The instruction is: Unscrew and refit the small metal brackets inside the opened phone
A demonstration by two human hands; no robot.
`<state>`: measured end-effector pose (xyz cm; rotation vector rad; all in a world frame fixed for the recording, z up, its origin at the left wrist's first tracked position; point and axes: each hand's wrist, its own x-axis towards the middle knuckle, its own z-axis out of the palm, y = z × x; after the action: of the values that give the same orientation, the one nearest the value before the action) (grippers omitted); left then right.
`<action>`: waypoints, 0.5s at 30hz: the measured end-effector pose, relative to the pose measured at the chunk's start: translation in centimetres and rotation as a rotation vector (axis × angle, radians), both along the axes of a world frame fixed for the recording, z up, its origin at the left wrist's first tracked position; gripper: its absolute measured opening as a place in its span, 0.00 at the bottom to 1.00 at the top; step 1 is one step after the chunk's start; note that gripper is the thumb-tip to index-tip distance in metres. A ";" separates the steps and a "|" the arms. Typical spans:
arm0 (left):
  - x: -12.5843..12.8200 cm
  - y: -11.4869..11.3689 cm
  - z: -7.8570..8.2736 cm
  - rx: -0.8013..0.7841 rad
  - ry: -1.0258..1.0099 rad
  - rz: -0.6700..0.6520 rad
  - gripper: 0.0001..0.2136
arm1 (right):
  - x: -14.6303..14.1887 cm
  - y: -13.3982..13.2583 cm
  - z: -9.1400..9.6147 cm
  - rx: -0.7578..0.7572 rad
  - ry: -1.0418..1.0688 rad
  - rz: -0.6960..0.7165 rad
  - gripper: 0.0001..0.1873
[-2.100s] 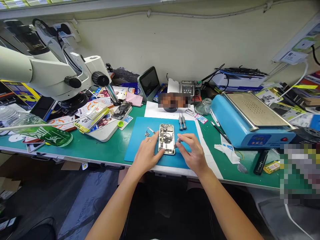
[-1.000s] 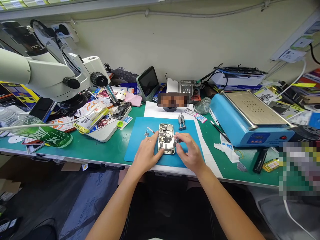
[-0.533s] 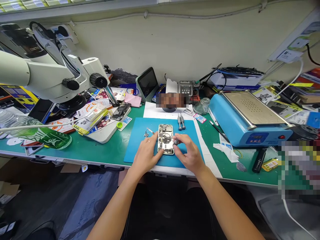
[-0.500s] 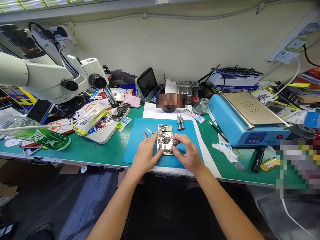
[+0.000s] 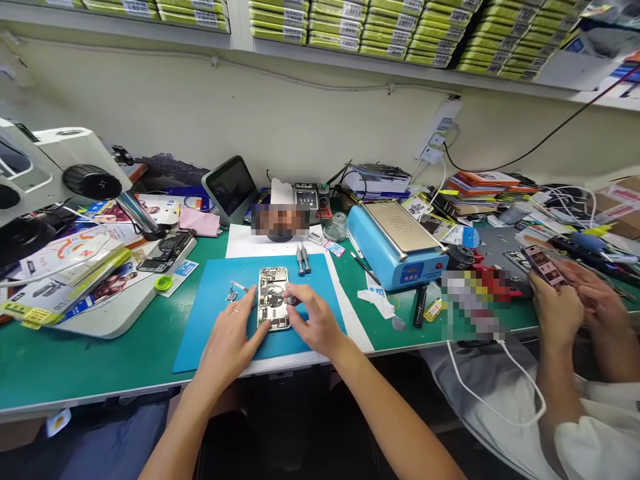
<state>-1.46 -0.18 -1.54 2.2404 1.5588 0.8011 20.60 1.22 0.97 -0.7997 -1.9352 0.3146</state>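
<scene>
An opened smartphone (image 5: 275,300) with its inner parts showing lies on the blue mat (image 5: 210,343). My left hand (image 5: 227,333) holds it at the left edge, fingers along the side and thumb near the bottom corner. Over its right side, my right hand (image 5: 315,320) pinches a small dark screwdriver (image 5: 293,301), seen nearly end-on; its tip is hidden. Two more screwdrivers (image 5: 303,259) lie at the top of the mat. Left of the phone are a small loose phone part (image 5: 232,295) and a thin strip-like piece (image 5: 239,285).
A blue heating plate machine (image 5: 395,243) stands right of the mat, beside a glass jar (image 5: 336,228). Boxes and a microscope (image 5: 90,180) crowd the left. At right, another person's hands (image 5: 557,310) hold a phone (image 5: 546,267). A shelf of yellow-green packs (image 5: 350,23) runs above.
The view has swung right, bringing the other person and more of the shelf into sight. My hands keep the same hold on the phone and screwdriver.
</scene>
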 end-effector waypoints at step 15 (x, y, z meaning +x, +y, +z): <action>0.0 0.0 0.3 0.004 0.018 0.008 0.33 | 0.0 0.0 -0.1 0.013 -0.030 -0.019 0.33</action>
<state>-1.42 -0.21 -1.21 2.2513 1.5763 0.7890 20.65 1.26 0.85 -0.8179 -1.9542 0.2798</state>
